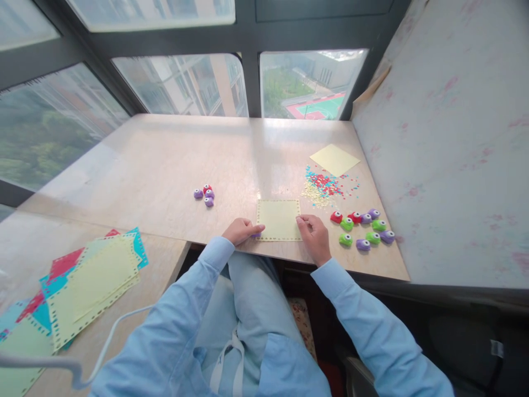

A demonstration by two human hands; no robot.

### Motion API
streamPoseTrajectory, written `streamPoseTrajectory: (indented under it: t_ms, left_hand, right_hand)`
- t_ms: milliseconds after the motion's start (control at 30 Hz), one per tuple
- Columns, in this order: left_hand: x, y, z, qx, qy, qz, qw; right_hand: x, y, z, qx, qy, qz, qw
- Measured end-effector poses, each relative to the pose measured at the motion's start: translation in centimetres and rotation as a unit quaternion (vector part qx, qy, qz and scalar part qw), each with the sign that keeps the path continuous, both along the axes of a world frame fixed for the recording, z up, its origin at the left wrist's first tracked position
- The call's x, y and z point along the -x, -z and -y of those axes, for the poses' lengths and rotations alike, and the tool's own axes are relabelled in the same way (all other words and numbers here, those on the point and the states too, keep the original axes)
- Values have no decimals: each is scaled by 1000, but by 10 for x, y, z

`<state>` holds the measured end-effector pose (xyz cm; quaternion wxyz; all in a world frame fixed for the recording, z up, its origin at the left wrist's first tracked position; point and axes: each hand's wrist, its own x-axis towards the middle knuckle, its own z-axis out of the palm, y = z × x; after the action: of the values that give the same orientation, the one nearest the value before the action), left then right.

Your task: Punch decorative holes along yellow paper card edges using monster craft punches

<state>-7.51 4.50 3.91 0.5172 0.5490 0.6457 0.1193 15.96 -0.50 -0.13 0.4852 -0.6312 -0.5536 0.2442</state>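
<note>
Yellow sheet (279, 220) had holes along at least three edges, left hand (240, 230) gripped a purple punch (257, 235), right hand (315, 236) pinched the sheet, rear sheet (334, 160) looked unpunched.

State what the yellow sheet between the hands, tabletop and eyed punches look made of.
Yellow sheet: apparently matte paper or card, punched along its border.
Tabletop: perhaps satin wood or laminate, showing woody tone and soft reflections.
Eyed punches: probably smooth plastic, given their rounded, brightly coloured bodies.
</note>
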Motion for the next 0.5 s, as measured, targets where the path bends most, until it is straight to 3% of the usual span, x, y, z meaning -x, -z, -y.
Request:
streamPoseTrajectory:
  t_ms: [333, 500]
  left_hand:
    - [-6, -15, 0, 39, -1, -56, 998]
    - [-11, -17, 5, 17, -12, -66, 998]
  right_hand:
    - [0, 6, -2, -10, -15, 12, 1000]
    - [0, 6, -4, -18, -25, 34, 999]
